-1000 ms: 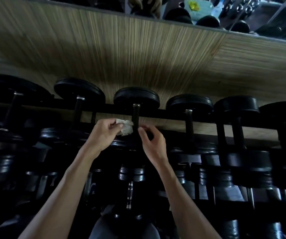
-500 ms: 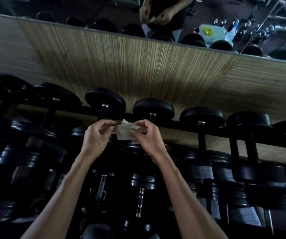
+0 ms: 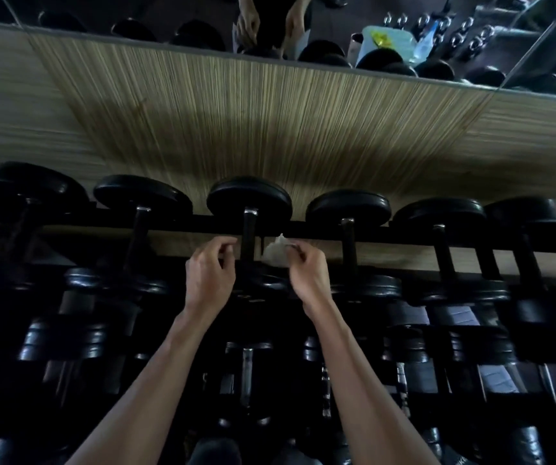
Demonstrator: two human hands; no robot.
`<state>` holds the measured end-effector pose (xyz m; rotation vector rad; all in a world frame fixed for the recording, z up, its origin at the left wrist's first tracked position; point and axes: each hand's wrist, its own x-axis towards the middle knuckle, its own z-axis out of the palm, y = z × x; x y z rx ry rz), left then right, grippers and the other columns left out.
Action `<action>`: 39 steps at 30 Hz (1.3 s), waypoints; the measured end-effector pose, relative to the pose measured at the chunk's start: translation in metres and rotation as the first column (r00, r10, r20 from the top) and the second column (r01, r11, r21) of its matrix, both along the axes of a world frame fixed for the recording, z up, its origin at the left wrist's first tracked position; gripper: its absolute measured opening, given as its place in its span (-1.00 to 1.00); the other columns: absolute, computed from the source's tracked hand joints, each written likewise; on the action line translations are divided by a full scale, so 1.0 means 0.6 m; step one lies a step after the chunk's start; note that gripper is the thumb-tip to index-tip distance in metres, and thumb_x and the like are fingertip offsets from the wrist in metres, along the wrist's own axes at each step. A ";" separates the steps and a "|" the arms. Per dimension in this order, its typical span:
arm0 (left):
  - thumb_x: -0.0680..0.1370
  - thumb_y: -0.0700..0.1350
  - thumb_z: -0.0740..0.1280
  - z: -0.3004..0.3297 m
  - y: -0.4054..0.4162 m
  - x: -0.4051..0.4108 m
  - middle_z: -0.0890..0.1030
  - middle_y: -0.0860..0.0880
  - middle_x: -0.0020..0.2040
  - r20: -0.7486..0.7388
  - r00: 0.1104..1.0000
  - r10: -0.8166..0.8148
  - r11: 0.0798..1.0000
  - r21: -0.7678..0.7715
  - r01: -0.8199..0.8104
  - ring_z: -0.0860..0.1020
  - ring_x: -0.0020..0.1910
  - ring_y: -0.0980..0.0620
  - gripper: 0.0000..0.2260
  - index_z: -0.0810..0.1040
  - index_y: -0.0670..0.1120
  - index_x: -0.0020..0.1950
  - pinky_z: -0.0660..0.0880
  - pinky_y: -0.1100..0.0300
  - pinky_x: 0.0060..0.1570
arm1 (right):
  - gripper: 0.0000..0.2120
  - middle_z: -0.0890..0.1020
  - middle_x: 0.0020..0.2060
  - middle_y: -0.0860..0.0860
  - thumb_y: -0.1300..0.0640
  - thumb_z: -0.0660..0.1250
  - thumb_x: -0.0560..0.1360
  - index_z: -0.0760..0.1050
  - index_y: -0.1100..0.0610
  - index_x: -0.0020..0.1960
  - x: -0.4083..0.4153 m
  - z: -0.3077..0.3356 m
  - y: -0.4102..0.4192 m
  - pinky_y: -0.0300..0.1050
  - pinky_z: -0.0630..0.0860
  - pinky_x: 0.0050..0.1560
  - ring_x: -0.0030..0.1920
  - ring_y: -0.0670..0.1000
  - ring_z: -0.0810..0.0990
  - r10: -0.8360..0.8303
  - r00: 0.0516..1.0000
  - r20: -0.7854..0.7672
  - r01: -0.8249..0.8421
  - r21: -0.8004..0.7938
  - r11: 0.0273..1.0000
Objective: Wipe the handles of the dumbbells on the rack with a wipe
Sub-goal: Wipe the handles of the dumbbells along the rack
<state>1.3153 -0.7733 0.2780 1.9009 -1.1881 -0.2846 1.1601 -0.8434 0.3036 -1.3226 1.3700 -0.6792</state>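
No lettering or numbers on the dumbbells [image 3: 249,199] are legible.

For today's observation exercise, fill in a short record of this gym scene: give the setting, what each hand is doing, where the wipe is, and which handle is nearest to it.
setting: dumbbell rack against a wood-grain wall
left hand: empty, fingers curled, left of the handle
right hand: pinching the wipe
wipe: crumpled, just right of the handle; contact unclear
nearest handle: top-row dumbbell between both hands
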 end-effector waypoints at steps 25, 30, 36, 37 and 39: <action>0.60 -0.10 0.12 -0.029 -0.024 -0.016 0.64 0.08 -0.23 -0.026 0.983 0.183 0.983 0.000 -0.183 0.58 -0.30 0.13 -0.73 0.62 -0.08 -0.03 0.48 0.19 -0.37 | -0.73 0.58 -0.32 0.11 0.19 0.24 0.63 0.63 0.32 -0.09 0.108 -0.051 -0.089 -0.09 0.41 -0.16 -0.28 0.05 0.52 0.517 0.814 -0.264 -0.388 0.413 0.824; 0.59 -0.08 0.11 -0.030 -0.023 -0.015 0.62 0.09 -0.28 -0.041 0.982 0.183 0.983 0.011 -0.183 0.56 -0.35 0.15 -0.72 0.62 -0.07 -0.05 0.47 0.17 -0.41 | -0.75 0.65 -0.24 0.09 0.22 0.22 0.66 0.63 0.21 -0.10 0.084 -0.042 -0.087 -0.16 0.49 -0.13 -0.22 0.01 0.60 0.582 0.799 -0.151 -0.485 0.410 0.772; 0.58 -0.09 0.12 -0.028 -0.024 -0.014 0.62 0.11 -0.29 -0.071 0.982 0.173 0.985 -0.010 -0.174 0.57 -0.32 0.16 -0.73 0.62 -0.08 -0.06 0.49 0.17 -0.38 | -0.71 0.53 -0.40 0.03 0.35 0.18 0.61 0.55 0.19 -0.22 0.097 -0.041 -0.096 -0.29 0.41 -0.37 -0.38 -0.06 0.47 0.564 0.810 -0.159 -0.442 0.466 0.766; 0.58 -0.09 0.12 -0.028 -0.024 -0.014 0.62 0.11 -0.28 -0.068 0.982 0.177 0.984 -0.008 -0.178 0.57 -0.33 0.16 -0.73 0.62 -0.08 -0.06 0.48 0.17 -0.39 | -0.73 0.52 -0.39 0.03 0.34 0.17 0.62 0.56 0.22 -0.19 0.096 -0.037 -0.093 -0.30 0.39 -0.37 -0.37 -0.06 0.46 0.570 0.802 -0.181 -0.449 0.447 0.774; 0.57 -0.09 0.12 -0.026 -0.023 -0.014 0.62 0.09 -0.29 -0.068 0.981 0.181 0.984 0.003 -0.181 0.56 -0.35 0.15 -0.73 0.62 -0.08 -0.06 0.48 0.14 -0.42 | -0.74 0.53 -0.36 0.04 0.29 0.18 0.62 0.58 0.28 -0.17 0.091 -0.033 -0.085 -0.32 0.40 -0.33 -0.34 -0.06 0.47 0.567 0.791 -0.231 -0.455 0.396 0.797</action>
